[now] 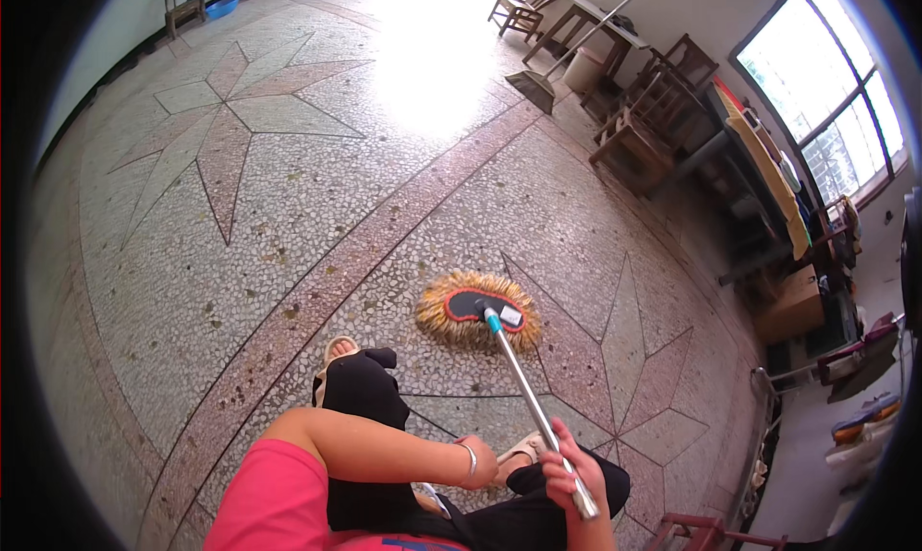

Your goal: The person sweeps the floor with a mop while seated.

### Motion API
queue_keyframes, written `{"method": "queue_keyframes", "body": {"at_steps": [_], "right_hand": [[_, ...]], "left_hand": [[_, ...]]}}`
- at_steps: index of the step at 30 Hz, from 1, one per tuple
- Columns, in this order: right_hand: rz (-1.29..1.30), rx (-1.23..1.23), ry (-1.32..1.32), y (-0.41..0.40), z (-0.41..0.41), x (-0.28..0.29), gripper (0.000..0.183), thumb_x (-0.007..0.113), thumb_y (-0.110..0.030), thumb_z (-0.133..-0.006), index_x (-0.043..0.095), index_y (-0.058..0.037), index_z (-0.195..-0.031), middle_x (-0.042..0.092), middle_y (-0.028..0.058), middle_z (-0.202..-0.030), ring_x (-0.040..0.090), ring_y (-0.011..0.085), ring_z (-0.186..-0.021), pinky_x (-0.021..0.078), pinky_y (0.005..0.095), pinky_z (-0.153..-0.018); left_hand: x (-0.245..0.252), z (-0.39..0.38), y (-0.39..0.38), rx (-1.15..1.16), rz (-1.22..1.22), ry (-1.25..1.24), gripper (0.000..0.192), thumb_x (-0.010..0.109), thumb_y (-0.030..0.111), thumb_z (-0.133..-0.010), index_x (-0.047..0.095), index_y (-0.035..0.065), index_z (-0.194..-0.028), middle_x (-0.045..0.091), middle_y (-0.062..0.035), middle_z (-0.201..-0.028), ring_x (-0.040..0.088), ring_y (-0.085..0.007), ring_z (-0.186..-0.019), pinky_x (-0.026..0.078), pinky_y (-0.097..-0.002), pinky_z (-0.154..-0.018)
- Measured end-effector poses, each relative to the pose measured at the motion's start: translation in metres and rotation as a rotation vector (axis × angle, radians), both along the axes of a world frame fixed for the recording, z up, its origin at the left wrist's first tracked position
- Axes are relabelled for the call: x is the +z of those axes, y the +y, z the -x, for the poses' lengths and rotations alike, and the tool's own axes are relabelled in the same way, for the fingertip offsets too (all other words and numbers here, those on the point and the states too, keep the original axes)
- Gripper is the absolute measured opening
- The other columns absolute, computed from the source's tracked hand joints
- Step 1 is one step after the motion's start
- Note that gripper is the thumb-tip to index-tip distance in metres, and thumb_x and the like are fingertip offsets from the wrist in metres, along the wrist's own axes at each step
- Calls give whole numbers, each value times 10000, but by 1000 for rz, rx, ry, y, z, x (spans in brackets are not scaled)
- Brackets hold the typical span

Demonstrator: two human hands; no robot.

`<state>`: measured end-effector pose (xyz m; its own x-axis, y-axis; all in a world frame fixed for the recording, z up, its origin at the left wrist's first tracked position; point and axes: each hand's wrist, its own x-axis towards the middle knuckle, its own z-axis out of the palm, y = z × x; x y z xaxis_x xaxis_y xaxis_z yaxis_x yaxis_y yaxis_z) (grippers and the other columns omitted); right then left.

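Note:
My right hand (571, 472) is wrapped around the metal handle (529, 392) of a flat mop, close to the handle's end. The handle slants away to the mop's fringed yellow-brown head (441, 328), which lies on the speckled terrazzo floor (374, 227). A dark centre plate (464, 305) with a red border and a small white label tops the head. My left hand (481, 463), a silver bangle at its wrist, is bent inward over my lap between my knees. Its back faces up, so its fingers and anything in them are hidden.
A broom (533, 89) leans against a table (612, 29) at the upper right. Wooden chairs (641, 130), a bucket (582, 68) and a cardboard box (791, 306) line the right side. A reddish stool (709, 531) stands near my right. Small dark debris (290, 312) dots the floor.

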<state>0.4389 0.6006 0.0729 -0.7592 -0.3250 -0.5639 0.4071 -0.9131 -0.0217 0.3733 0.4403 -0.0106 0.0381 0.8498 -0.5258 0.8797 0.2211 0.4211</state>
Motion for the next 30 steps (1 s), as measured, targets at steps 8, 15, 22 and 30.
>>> {"method": "queue_keyframes", "body": {"at_steps": [8,15,22,30], "right_hand": [[-110,49,85,2,99,-88,303,341,-196,-927,403,-336,-1189,388,43,-700,344,97,-478,322,194,-364],[-128,159,-6,-8,26,-41,379,323,-177,-925,313,-377,-1247,349,47,-715,339,110,-486,326,194,-354],[-166,181,-186,7,-4,17,375,334,-127,-909,328,-264,-1258,345,53,-719,323,102,-464,327,203,-338],[-107,266,103,23,101,-47,364,330,-122,-914,361,-264,-1247,367,63,-728,346,108,-495,345,205,-365]], "left_hand": [[-11,15,6,113,43,-20,282,397,194,-848,560,104,-1059,628,-84,-900,610,-277,-849,485,-428,-623],[3,17,2,105,71,26,280,395,211,-857,555,112,-1064,629,-88,-877,613,-270,-829,483,-413,-603],[9,17,-1,79,-59,-76,267,402,188,-847,551,109,-1054,631,-93,-839,618,-274,-795,477,-390,-591],[-1,54,8,293,75,57,271,452,176,-806,561,84,-1037,629,-83,-899,610,-267,-850,475,-397,-615]]}}
